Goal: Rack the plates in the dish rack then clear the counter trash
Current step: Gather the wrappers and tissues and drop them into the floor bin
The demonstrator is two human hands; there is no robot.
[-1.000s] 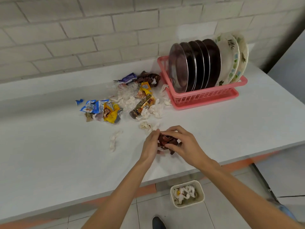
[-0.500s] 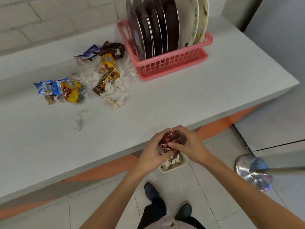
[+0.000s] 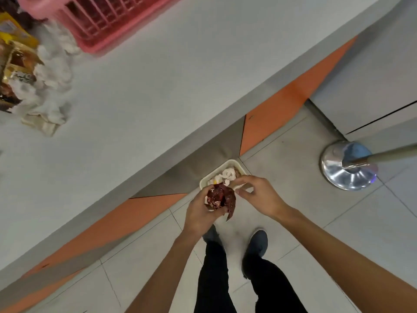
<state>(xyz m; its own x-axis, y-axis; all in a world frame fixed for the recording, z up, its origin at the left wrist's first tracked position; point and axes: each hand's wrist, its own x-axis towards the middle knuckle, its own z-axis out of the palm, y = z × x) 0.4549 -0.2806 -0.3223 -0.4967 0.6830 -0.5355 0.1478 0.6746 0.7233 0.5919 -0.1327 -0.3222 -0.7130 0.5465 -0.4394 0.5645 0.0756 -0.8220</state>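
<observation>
My left hand (image 3: 200, 213) grips a crumpled dark red wrapper (image 3: 220, 199) with some white scraps, just above a small white bin (image 3: 237, 164) on the floor. My right hand (image 3: 259, 197) hovers beside the wrapper with its fingers loosely curled and nothing in them. The bin holds white tissue scraps and stands against the counter's base. On the white counter (image 3: 158, 86), the pink dish rack (image 3: 101, 23) shows only its lower part at the top edge. Yellow and brown wrappers (image 3: 15, 64) and white tissue scraps (image 3: 52, 86) lie left of it.
A shiny metal post base (image 3: 347, 168) stands on the tiled floor to the right. My feet in dark shoes (image 3: 257, 242) are directly below my hands. An orange and grey panel (image 3: 282, 105) runs under the counter edge.
Both hands carried the red wrapper off the counter and down over the bin. My right hand has come off the wrapper. My view has tilted down toward the floor.
</observation>
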